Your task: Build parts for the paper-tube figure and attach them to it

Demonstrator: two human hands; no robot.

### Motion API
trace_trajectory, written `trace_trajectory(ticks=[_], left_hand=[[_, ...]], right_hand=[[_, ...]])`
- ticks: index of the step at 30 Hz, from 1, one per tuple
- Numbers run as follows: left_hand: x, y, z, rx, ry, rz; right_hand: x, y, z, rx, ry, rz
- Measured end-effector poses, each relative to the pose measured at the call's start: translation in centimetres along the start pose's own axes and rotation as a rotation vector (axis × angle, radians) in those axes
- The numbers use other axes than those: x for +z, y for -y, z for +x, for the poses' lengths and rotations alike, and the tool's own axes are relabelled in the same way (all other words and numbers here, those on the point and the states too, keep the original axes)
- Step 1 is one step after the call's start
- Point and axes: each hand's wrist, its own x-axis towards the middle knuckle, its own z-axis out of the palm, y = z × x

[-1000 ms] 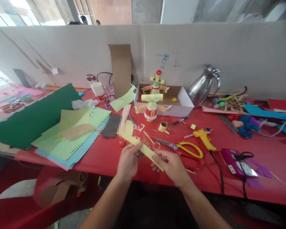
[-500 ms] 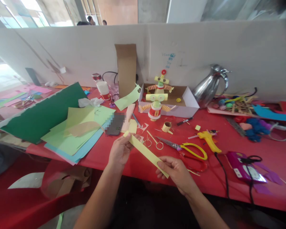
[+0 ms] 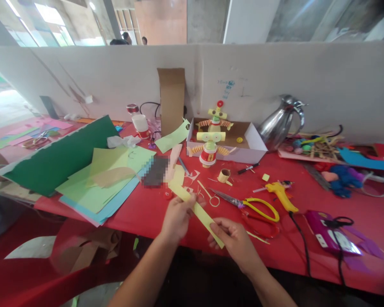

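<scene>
A long yellow-green paper strip (image 3: 202,214) slants over the near edge of the red table (image 3: 307,213). My left hand (image 3: 176,216) pinches it near the middle, and my right hand (image 3: 233,242) pinches its lower end. Yellow-handled scissors (image 3: 249,204) lie just beyond my right hand. A small paper ring (image 3: 224,175) and thin paper loops (image 3: 211,197) lie past the strip. A paper figure with a red base (image 3: 208,149) stands in front of a white cardboard box (image 3: 249,143) that holds a second figure (image 3: 216,119).
Green, light green and blue paper sheets (image 3: 99,179) are stacked on the left. A yellow glue gun (image 3: 280,194) and a purple device (image 3: 326,230) with cables lie on the right, a steel jug (image 3: 280,121) behind. An upright cardboard piece (image 3: 172,100) leans on the wall.
My left hand slid down the strip from its upper end toward the middle. My right hand kept the lower end. The view shifted slightly.
</scene>
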Motion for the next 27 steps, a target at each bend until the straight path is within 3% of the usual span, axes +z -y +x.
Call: trace_trajectory(ticks=[5,10,13,16,22,24,27], left_hand=[[-0.9,-4.1,1.9,0.062,-0.035,-0.071],[-1.4,-4.9,2.5,-0.038,-0.084,-0.144],[-1.1,-4.7,2.4,-0.028,0.083,-0.193],[-0.5,-3.3,1.7,-0.075,0.221,-0.101],[-0.1,0.0,0.6,0.011,0.039,0.03],[-0.2,0.0,0.9,0.015,0.023,0.022],[-0.5,-1.6,2.1,0.081,-0.033,-0.003]], right_hand=[[-0.1,0.0,-0.3,-0.031,-0.011,-0.009],[0.0,0.5,-0.4,-0.039,-0.012,-0.039],[0.5,1.2,0.8,-0.055,-0.088,0.013],[1.5,2.0,2.6,-0.112,-0.138,0.055],[2.9,1.0,3.1,-0.141,-0.029,-0.053],[2.7,0.5,2.2,-0.143,-0.032,-0.081],[1.7,-0.2,0.7,-0.146,-0.037,-0.165]])
